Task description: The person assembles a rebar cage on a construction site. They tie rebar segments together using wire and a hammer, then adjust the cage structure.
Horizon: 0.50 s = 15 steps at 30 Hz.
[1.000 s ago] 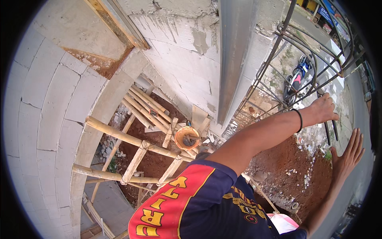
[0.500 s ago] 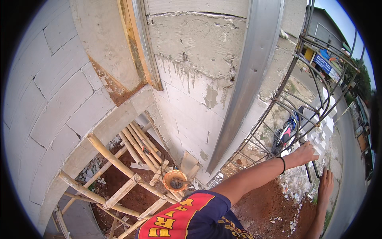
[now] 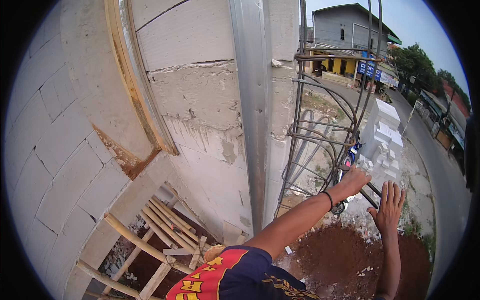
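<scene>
My left hand (image 3: 356, 180) stretches out over the rebar column cage (image 3: 327, 137), a dark band on its wrist. Its fingers are closed round a tool with two dark handles (image 3: 370, 198), which stick out below towards my other hand. The head of that tool is hidden, so I cannot tell its exact kind. My right hand (image 3: 388, 207) is open just beside the handle ends, fingers spread and apparently holding nothing. The cage, of dark bars with bent stirrups, stands along the end of the block wall (image 3: 200, 185).
A grey metal channel (image 3: 252, 100) runs up the wall, left of the cage. Bamboo scaffolding (image 3: 137, 240) lies low at left, beside an orange bucket (image 3: 214, 251). Far below are a motorbike (image 3: 345, 175), stacked white blocks (image 3: 382, 132), red soil (image 3: 330, 255) and a road (image 3: 450, 210).
The view has swung up and to the right, showing more of the street and cage. My right hand has risen beside the handles and its fingers have spread; my left still grips the tool.
</scene>
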Available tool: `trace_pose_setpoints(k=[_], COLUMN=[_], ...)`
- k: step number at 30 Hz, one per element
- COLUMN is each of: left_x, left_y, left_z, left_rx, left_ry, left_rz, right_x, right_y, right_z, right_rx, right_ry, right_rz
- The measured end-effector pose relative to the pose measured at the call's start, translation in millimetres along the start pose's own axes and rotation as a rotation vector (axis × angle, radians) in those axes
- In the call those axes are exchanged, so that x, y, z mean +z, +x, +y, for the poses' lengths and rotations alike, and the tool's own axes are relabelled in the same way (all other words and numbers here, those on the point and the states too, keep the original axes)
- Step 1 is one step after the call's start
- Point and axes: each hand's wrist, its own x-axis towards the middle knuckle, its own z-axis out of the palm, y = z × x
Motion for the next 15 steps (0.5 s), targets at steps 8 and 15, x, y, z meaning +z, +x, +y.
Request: trace_pose_setpoints(k=[8, 15], left_x=[-28, -17], left_y=[20, -20], left_z=[-12, 7], left_rx=[-0.051, 0.149], left_ry=[-0.187, 0.116], left_rz=[-0.377, 0.068], right_x=[38, 42], right_y=[31, 35], right_z=[-7, -5], right_rx=[-0.085, 0.203], right_ry=[0.182, 0.938], right_rz=[0.013, -0.358])
